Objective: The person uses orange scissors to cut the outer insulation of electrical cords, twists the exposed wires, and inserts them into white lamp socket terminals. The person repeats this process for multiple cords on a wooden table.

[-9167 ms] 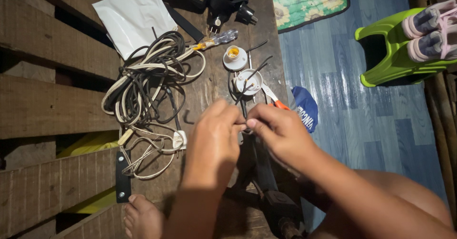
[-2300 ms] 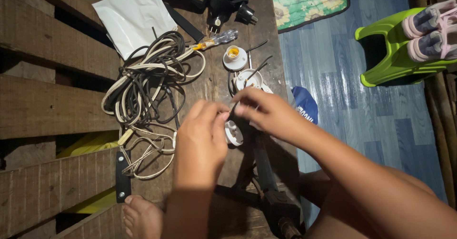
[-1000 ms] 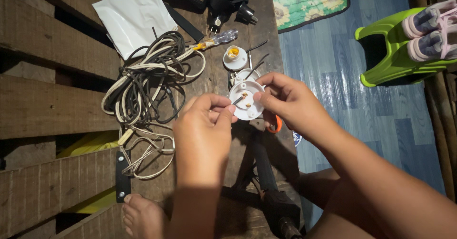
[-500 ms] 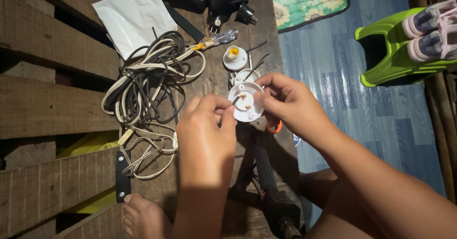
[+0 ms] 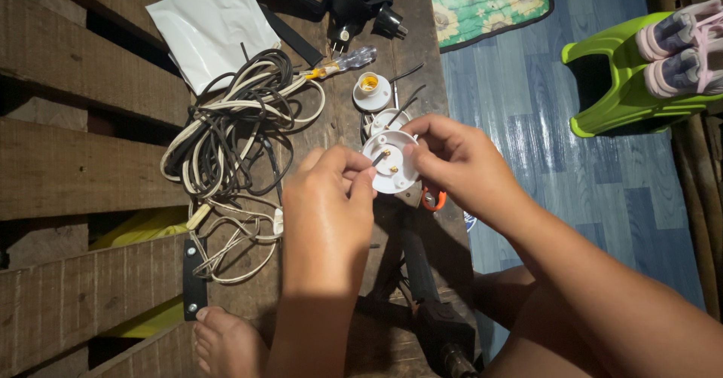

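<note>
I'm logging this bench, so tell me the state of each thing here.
White disc: held by right hand, inner side up.
Left hand: fingers pinch a wire at the disc.
Lamp socket: loose on the wood.
Cords: tangled.
Screwdriver: lying flat.

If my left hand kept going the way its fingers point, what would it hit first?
The left hand points up and right at the round white lamp-holder base held by the right hand. It would likely meet that base first; its fingertips are almost there.

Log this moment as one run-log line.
left hand: pinching wire end at socket base | right hand: holding white round socket base | nearby: tangled cords
</note>
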